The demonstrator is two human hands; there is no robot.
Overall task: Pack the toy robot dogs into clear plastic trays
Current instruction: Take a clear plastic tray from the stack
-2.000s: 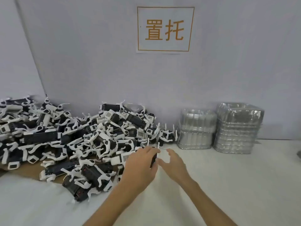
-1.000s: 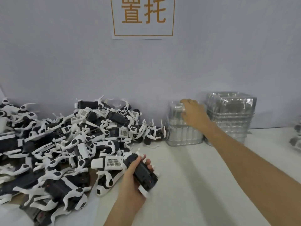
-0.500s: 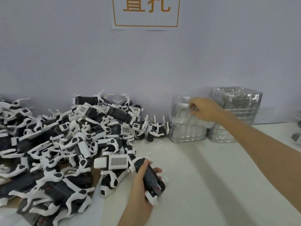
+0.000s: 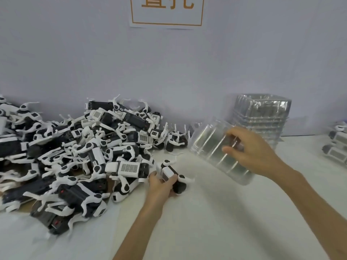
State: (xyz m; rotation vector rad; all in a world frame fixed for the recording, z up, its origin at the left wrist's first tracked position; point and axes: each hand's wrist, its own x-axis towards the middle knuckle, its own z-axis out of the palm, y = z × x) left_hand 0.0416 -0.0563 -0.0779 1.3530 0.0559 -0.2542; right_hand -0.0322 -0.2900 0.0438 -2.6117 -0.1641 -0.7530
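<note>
My left hand grips a black and white toy robot dog low over the white table, just right of a big heap of toy dogs. My right hand holds a clear plastic tray, tilted and lifted above the table, to the right of the held dog. The tray is blurred by motion.
A stack of clear trays stands against the wall at the back right. More toy dogs lie at the far right edge. A paper sign hangs on the grey wall. White table surface stretches in front.
My right hand has pulled a clear tray off the near stack and carried it down and toward me. My left hand has turned the toy dog and kept it near the heap.
</note>
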